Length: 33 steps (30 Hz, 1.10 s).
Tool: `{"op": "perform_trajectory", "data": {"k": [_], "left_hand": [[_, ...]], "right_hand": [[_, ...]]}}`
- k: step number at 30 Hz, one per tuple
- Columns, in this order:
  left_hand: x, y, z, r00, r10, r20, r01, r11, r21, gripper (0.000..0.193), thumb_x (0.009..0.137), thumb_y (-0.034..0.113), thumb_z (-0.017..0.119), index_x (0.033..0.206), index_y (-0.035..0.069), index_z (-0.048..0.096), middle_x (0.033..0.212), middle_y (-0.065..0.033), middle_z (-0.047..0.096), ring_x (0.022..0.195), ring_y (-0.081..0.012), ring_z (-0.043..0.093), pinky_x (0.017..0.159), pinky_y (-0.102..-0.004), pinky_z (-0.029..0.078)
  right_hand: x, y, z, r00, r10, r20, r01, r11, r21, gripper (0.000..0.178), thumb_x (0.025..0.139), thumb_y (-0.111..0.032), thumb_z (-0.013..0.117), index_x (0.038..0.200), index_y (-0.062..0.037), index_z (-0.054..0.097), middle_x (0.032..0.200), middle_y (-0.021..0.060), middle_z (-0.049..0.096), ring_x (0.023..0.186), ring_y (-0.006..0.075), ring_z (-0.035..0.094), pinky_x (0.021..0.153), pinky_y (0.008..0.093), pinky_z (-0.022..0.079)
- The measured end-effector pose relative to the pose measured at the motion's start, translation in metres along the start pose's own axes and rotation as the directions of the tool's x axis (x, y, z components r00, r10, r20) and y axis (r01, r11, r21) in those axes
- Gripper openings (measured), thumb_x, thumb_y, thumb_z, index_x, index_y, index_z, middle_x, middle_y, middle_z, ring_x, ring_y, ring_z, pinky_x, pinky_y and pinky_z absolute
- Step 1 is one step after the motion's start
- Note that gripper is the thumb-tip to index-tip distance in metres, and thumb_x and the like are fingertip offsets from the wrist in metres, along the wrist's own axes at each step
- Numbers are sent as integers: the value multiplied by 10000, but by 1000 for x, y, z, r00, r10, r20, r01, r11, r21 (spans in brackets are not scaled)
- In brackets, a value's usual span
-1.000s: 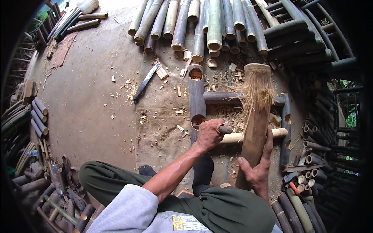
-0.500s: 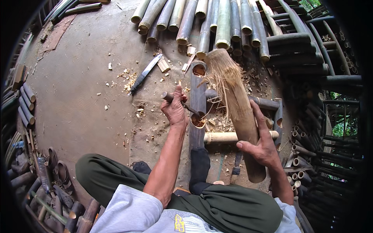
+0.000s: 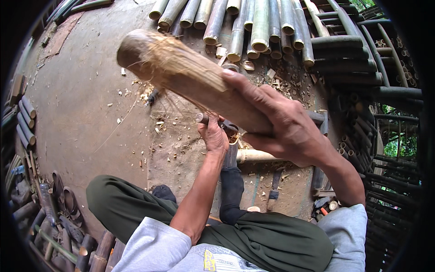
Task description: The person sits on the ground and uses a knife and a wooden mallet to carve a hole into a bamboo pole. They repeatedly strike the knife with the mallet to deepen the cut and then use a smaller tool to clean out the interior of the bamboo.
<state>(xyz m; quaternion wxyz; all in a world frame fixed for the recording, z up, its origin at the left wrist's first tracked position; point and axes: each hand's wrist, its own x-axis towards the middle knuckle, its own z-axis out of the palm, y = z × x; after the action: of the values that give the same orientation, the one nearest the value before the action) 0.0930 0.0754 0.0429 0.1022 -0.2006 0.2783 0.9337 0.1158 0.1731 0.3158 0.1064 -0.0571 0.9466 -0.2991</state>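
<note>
My right hand [image 3: 292, 122] grips a thick wooden club [image 3: 201, 79] by its near end. The club is raised and slants to the upper left, its far part frayed into loose fibres. Below it my left hand [image 3: 214, 137] is wrapped round a chisel [image 3: 201, 118]. The chisel points right toward a cut hole [image 3: 233, 137] in a dark bamboo pole [image 3: 230, 156]; whether its tip touches the hole's edge I cannot tell. My black-covered foot [image 3: 232, 183] rests against the pole's near end. The club hides much of the pole and most of a knife, whose dark handle [image 3: 153, 97] shows.
A pale bamboo crosspiece [image 3: 259, 156] runs right from the dark pole. A brush [image 3: 274, 186] lies near my knee. Many bamboo poles [image 3: 260, 27] lie at the far side, with short lengths [image 3: 27, 119] at left. Wood chips [image 3: 159, 123] litter the floor mat.
The club has swung up and to the left, from upright right of the pole to slanting above my left hand. My left hand has shifted slightly right and down with the chisel.
</note>
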Motion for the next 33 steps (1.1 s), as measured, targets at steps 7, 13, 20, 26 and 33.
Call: {"op": "perform_trajectory", "data": {"k": [7, 13, 20, 26, 33], "left_hand": [[-23, -18, -6, 957, -57, 286, 77, 995, -58, 688, 1025, 305, 782, 1565, 72, 426, 1420, -62, 563, 1284, -198, 599, 1134, -419, 516], [2, 5, 4, 992, 19, 123, -36, 990, 134, 211, 1001, 218, 801, 900, 67, 695, 836, 18, 674, 815, -109, 645, 813, -314, 536], [-14, -4, 16, 996, -19, 84, 10, 994, 107, 237, 1004, 176, 798, 836, 88, 655, 832, -7, 672, 769, -90, 604, 748, -276, 507], [-2, -1, 5, 997, -44, 66, 38, 995, 89, 211, 998, 180, 810, 882, 88, 659, 859, -13, 694, 760, -91, 616, 731, -258, 508], [-22, -27, -17, 970, 25, 241, -31, 999, 21, 407, 993, 270, 821, 1282, 52, 634, 1174, -40, 681, 1036, -153, 672, 889, -333, 581]], "right_hand": [[18, 7, 8, 965, 52, 255, 89, 856, -510, 1062, 876, -157, 815, 1716, -440, 230, 1079, 148, 594, 817, 305, 704, 689, 445, 642], [-1, -18, -34, 980, -162, -115, 145, 979, -142, 1031, 839, -126, 796, 1717, -339, 300, 1104, 168, 655, 853, 336, 717, 766, 448, 641], [-21, -4, -32, 969, -139, -204, 121, 988, -99, 1095, 774, -39, 800, 1718, -301, 310, 1065, 152, 656, 919, 342, 711, 841, 486, 636], [-12, 6, -27, 970, -153, -190, 135, 985, -106, 1105, 773, -63, 818, 1719, -312, 303, 985, 127, 609, 821, 311, 679, 769, 465, 640], [-2, 25, 13, 988, -133, 76, 147, 965, -217, 1007, 922, -206, 787, 1730, -394, 216, 1091, 211, 596, 815, 313, 699, 674, 440, 635]]}}
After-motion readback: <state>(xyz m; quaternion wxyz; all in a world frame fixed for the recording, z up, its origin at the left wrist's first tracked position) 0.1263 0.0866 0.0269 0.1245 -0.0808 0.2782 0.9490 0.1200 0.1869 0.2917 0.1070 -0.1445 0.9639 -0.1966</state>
